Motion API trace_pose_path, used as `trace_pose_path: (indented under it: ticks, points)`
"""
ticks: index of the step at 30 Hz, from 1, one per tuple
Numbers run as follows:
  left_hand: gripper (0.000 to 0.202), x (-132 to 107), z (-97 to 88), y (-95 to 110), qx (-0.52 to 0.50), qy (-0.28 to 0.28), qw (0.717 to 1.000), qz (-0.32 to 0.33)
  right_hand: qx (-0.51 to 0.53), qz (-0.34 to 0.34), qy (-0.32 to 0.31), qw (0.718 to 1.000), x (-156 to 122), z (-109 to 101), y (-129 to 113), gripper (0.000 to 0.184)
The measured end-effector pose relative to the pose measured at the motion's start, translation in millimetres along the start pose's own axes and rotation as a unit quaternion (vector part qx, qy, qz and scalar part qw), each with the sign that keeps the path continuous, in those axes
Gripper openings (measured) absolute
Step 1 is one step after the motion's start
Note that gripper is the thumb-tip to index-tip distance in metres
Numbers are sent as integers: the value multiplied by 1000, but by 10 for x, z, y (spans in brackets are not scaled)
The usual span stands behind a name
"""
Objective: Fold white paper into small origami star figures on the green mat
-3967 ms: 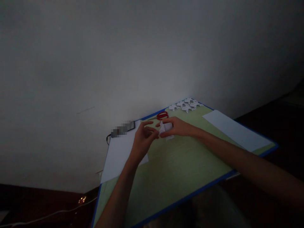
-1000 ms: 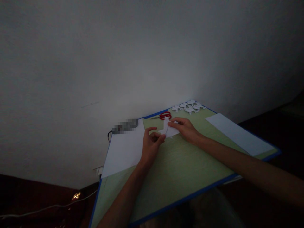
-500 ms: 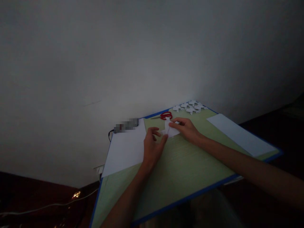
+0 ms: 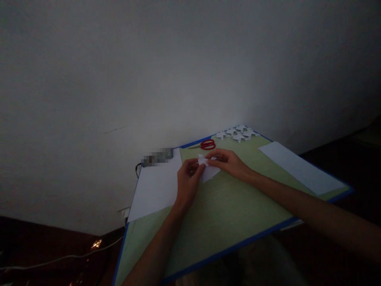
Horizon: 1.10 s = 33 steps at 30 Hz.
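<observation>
Between my two hands is a piece of folded white paper (image 4: pixel 210 173), held just over the green tabletop (image 4: pixel 226 210). My left hand (image 4: pixel 189 178) pinches its left side between thumb and fingers. Thumb and fingers of my right hand (image 4: pixel 226 162) close on its upper right part. The fingertips cover some of the folds, so the exact shape is unclear. Just beyond the paper lie red-handled scissors (image 4: pixel 207 144), blades pointing left.
Several folded paper stars (image 4: pixel 239 136) lie at the far corner. White sheets rest at the left (image 4: pixel 157 190) and along the right edge (image 4: pixel 300 168). A blurred-out dark object (image 4: pixel 157 157) sits at the back left, against the wall (image 4: pixel 178 79).
The folded paper has shifted slightly left and turned, its lower part now hanging toward me. My left fingers have closed onto it, and my right hand has moved left with it.
</observation>
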<state>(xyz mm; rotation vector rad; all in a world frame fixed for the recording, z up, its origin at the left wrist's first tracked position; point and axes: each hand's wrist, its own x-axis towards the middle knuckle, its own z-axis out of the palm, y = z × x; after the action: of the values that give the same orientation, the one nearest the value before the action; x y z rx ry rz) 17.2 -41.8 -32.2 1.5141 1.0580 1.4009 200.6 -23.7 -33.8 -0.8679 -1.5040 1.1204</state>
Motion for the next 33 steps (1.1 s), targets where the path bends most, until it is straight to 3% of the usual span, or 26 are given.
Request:
trace_pose_path:
  ticks: [5, 12, 25, 33]
  points:
    - [28, 13, 11, 21, -56, 7, 998, -38, -84, -71, -17, 994, -11, -25, -23, 30]
    - [31, 33, 6, -67, -119, -11, 989, -90, -61, -62, -26, 996, -9, -29, 5, 31]
    - [29, 39, -10, -76, -99, 5, 991, -90, -61, -70, -35, 995, -25, -27, -27, 27]
    - [26, -25, -10, -45, -118, -19, 990, -69, -73, -52, -20, 996, -44, 20, -59, 33]
